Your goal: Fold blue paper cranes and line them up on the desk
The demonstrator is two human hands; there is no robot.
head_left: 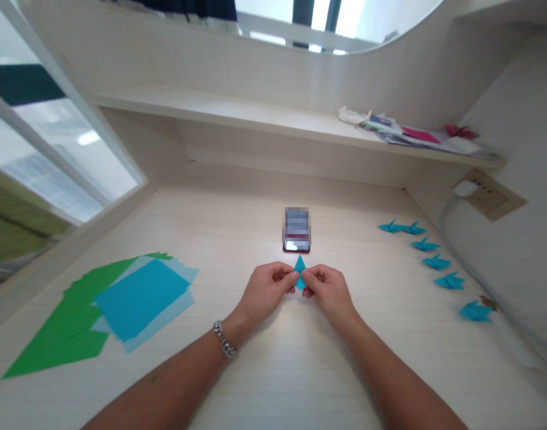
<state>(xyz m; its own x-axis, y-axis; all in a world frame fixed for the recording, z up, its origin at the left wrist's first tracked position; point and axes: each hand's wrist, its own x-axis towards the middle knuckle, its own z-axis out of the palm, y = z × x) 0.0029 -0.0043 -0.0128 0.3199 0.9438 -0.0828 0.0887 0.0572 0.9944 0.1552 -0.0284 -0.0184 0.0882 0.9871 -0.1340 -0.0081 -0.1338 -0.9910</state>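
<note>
A small piece of folded blue paper [300, 263], diamond-shaped with its point toward the phone, is held between both hands over the middle of the desk. My left hand [273, 283] pinches its left side between thumb and fingers. On the opposite side, my right hand [326, 286] pinches the paper in the same way. The thumbs lie on top and cover part of the folds. Just beyond the fingertips lies a phone [296, 245], its screen blurred out.
Blue and white-blue paper sheets [143, 298] lie over green sheets [54, 337] at left. Several folded blue paper cranes [436, 261] line the right side, beside a white cable [475, 275] from the wall socket [495, 194]. A shelf [255, 119] with papers [417, 134] spans the back.
</note>
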